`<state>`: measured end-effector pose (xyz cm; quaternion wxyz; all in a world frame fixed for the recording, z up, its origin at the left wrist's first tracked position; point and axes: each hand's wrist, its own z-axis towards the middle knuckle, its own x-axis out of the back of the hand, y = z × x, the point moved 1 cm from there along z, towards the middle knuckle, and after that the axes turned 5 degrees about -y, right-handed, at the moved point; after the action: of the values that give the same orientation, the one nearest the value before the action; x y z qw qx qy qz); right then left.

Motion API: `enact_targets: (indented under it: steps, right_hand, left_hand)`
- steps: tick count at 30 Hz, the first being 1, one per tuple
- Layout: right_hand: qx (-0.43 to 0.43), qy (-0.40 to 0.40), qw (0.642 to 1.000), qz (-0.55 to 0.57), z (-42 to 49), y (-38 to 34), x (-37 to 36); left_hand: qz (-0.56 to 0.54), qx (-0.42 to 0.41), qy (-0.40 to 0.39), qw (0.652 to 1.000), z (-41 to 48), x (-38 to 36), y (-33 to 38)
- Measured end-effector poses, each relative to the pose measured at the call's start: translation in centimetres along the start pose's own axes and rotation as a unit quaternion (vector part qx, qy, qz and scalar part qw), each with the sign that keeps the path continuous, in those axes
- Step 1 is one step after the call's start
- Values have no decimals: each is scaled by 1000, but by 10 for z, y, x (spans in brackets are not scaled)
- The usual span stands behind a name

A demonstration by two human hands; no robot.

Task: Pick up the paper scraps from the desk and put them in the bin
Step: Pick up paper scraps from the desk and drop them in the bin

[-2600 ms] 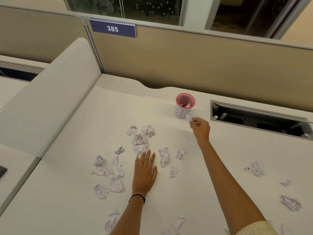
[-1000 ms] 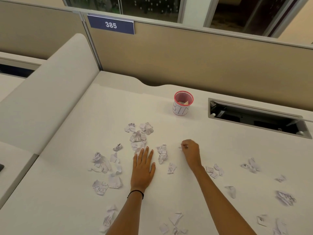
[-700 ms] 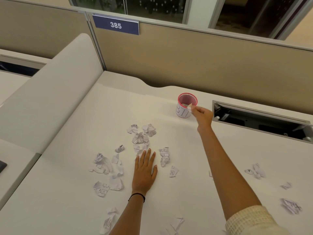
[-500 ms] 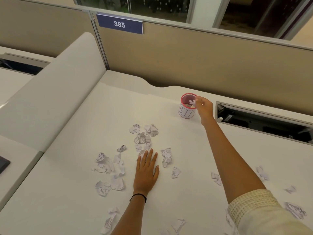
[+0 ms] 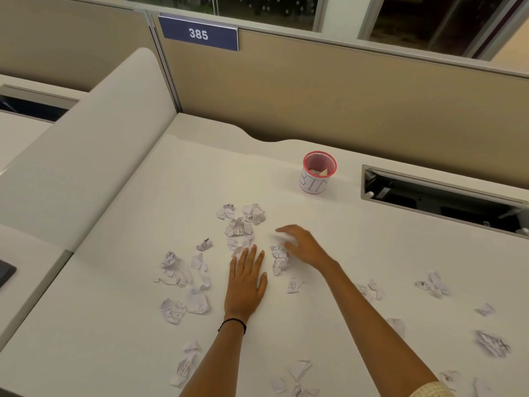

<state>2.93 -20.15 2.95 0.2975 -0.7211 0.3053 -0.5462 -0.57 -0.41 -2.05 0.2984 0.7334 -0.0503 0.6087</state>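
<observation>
**Right hand [image 5: 303, 247] back from the bin [image 5: 313, 183], over the next scrap**

Half a second ago the right hand was up at the bin's rim. Now it is down near the middle of the table [image 5: 128, 325], blurred with motion, fingers spread apart and holding nothing that I can make out.

The table carries the paper scraps in a loose scatter. There is a thick cluster [image 5: 240, 224] ahead of the left hand [image 5: 246, 285], with more to the left and out to the right. The bin, a small pink-rimmed cup, stands upright well beyond them with paper already inside. The left hand lies flat on the table, fingers straight.

Between the two hands, just beside the right hand's fingers, sits a crumpled scrap [image 5: 279, 257]. To take it cleanly, the fingers should close from above on its raised folds rather than slide it along. Gathering the small piece [image 5: 293, 284] just nearer would likely save a trip.
</observation>
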Motion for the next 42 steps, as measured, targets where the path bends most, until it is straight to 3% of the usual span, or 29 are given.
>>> enact_targets:
  steps: [3, 9, 17, 19, 23, 26, 30, 34, 39, 42]
  right_hand:
    - [-8, -43, 995, -84, -7, 1, -16]
    - [10, -27, 982, -189, -16, 2, -26]
    - [-54, 13, 995, -83, -14, 4, -9]
    - [-74, 58, 995, -13, -10, 3, 3]
    - [-80, 231, 964, 102, 6, -7, 40]
    - [-74, 332, 932, 127, 24, -15, 77]
    - [-62, 394, 908, 130, 46, -23, 117]
    - [-86, 312, 945, 59, 60, -25, 133]
    - [-21, 283, 958, -30, 58, -35, 110]
    - [18, 214, 975, -61, 60, -41, 76]
  left_hand:
    - [0, -1, -2, 1000, 0, 0, 1]
    - [3, -4, 0, 1000, 0, 1, 0]
    - [5, -1, 0, 1000, 0, -1, 0]
    - [2, -1, 1, 1000, 0, -1, 0]
    - [-4, -1, 4, 1000, 0, -2, -1]
    - [-8, 0, 6, 1000, 0, -3, -1]
    - [-8, -1, 8, 1000, 1, -3, -1]
    - [-11, -2, 11, 1000, 0, -3, -1]
    - [-8, -2, 13, 1000, 1, -3, -2]
    - [-5, -1, 13, 1000, 1, -4, -2]
